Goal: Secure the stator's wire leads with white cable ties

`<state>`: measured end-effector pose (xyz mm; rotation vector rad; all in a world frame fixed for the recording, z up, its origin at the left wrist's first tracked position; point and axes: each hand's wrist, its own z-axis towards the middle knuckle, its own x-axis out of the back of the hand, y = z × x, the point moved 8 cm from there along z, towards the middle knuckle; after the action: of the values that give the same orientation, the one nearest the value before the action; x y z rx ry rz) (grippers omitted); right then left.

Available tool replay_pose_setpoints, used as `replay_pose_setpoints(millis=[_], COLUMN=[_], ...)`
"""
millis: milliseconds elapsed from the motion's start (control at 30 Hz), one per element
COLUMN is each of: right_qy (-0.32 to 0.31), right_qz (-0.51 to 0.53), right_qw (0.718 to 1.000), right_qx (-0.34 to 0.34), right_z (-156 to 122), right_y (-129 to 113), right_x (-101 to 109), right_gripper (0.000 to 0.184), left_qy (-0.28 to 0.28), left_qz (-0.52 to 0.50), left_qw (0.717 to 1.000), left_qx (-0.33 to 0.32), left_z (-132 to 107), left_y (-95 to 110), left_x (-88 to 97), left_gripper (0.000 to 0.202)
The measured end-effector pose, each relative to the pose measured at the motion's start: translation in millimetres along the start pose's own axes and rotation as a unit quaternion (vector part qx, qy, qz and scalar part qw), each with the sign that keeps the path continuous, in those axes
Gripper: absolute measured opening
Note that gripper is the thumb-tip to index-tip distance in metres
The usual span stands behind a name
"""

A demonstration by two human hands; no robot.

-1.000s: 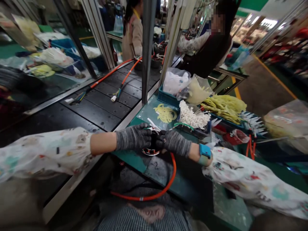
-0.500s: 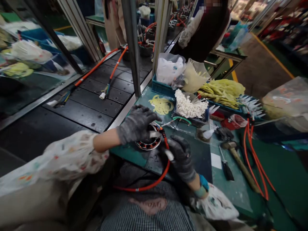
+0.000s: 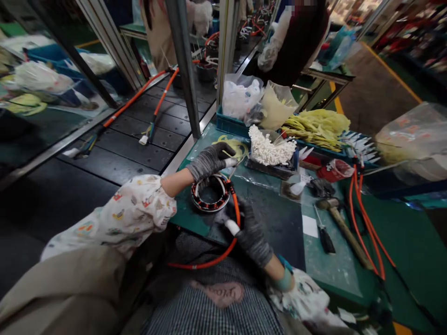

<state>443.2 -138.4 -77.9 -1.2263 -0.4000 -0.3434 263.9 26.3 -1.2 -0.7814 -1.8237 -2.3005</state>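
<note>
A ring-shaped motor stator (image 3: 210, 208) with dark, orange-laced windings lies flat on the green work surface. From its right side an orange cable (image 3: 236, 200) curves down toward my lap. My left hand (image 3: 210, 162), in a grey glove with a white-covered thumb, is above the stator's upper edge. Its thumb and forefinger are closed near the thin wires (image 3: 232, 173) rising there; their tips partly hide the grip. Right of the stator, my gloved right hand (image 3: 253, 235) is wrapped about the cable, white-covered thumb lying across it. Some of its fingers are hidden.
Yellow strips (image 3: 240, 148) and a tray of small white pieces (image 3: 274, 151) lie behind the stator. On the right are a screwdriver (image 3: 326, 237), a hammer (image 3: 344, 228) and more orange cables (image 3: 366, 218). A metal post (image 3: 185, 70) borders the dark conveyor (image 3: 129, 135). Co-workers stand beyond.
My left hand has moved off the top of the stator to the wires at its upper right, uncovering the ring. A green curved strip near the white pieces no longer shows. My right hand stays at the cable.
</note>
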Motion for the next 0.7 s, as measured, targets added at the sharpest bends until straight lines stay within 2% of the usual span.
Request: replay_pose_setpoints(millis=[67, 100, 200, 267, 367, 433, 500, 567, 633, 700], right_qy=[0.009, 0.023, 0.03, 0.013, -0.014, -0.019, 0.009, 0.058, 0.167, 0.25], right_qz=[0.013, 0.01, -0.03, -0.065, -0.124, -0.163, -0.17, -0.178, -0.179, -0.091], right_qw=[1.0, 0.999, 0.998, 0.992, 0.978, 0.972, 0.97, 0.966, 0.954, 0.956], right_qx=[-0.024, -0.021, 0.049, 0.11, 0.165, 0.169, 0.174, 0.176, 0.172, 0.122], right_z=[-9, -11, -1, 19, 65, 95, 109, 98, 61, 17], right_y=[5, 3, -22, -42, -50, -37, -20, -7, -6, -6], right_x=[-5, 2, 36, 60, 87, 94, 93, 83, 72, 59], right_gripper=[0.029, 0.027, 0.029, 0.027, 0.025, 0.024, 0.027, 0.029, 0.023, 0.033], left_qy=[0.022, 0.004, -0.083, -0.112, -0.137, -0.165, -0.182, -0.175, -0.168, -0.17], left_qz=[0.07, 0.115, 0.24, 0.284, 0.251, 0.158, 0.068, 0.029, 0.032, 0.033], left_qw=[0.997, 0.991, 0.947, 0.923, 0.937, 0.964, 0.979, 0.984, 0.985, 0.985], left_qx=[-0.025, -0.062, -0.198, -0.234, -0.201, -0.136, -0.063, -0.014, 0.0, 0.013], left_z=[-18, -28, -56, -62, -42, -22, -5, 3, 4, 3], left_y=[2, 9, 30, 33, 22, 5, -15, -31, -40, -45], left_x=[4.3, 1.0, -14.6, -16.1, -13.1, -17.2, -26.3, -34.7, -40.4, -42.6], left_gripper=[0.022, 0.02, 0.025, 0.038, 0.039, 0.031, 0.03, 0.032, 0.031, 0.03])
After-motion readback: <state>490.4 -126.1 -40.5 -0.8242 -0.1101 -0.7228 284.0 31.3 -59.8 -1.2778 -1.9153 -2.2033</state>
